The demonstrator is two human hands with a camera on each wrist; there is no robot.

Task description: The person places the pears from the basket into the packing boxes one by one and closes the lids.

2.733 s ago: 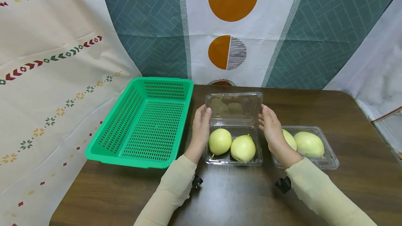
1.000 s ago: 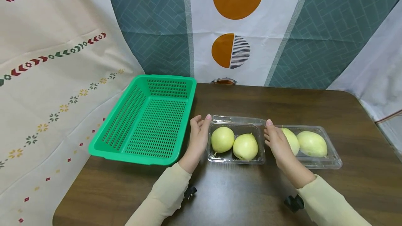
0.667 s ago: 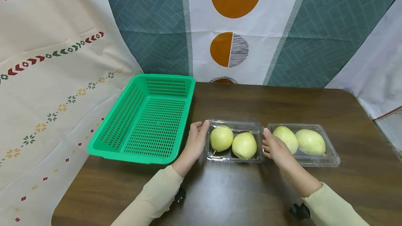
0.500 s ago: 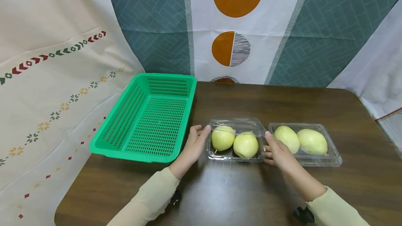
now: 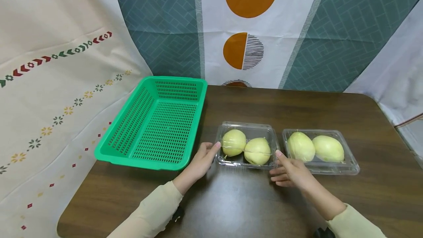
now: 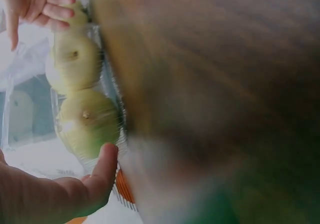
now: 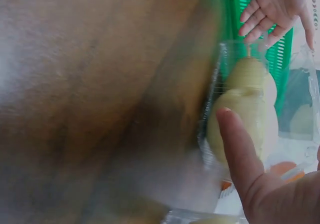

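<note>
A clear plastic clamshell box [image 5: 248,165] stands mid-table with two yellow-green pears [image 5: 234,142] inside. Its hinged lid [image 5: 252,130] is folded low over them, the front edge crossing the pears. My left hand [image 5: 201,161] is at the box's left side, thumb tip by the lid edge, fingers loosely bent. On the other side, my right hand [image 5: 292,172] has its thumb at the right front corner and its fingers spread. In the left wrist view, the thumb [image 6: 102,176] points at a pear [image 6: 90,121]; the right wrist view shows the other thumb [image 7: 237,144] before the pears [image 7: 242,111].
A second clear box [image 5: 350,168] with two pears [image 5: 328,148] stands close on the right. To the left is a green plastic basket [image 5: 185,161] with slotted walls. All are on a dark wooden table [image 5: 231,208], with patterned cloths [image 5: 172,21] hanging behind.
The lid has swung from upright at the back down over the pears. Both hands have come down and forward with it, toward the front of the box.
</note>
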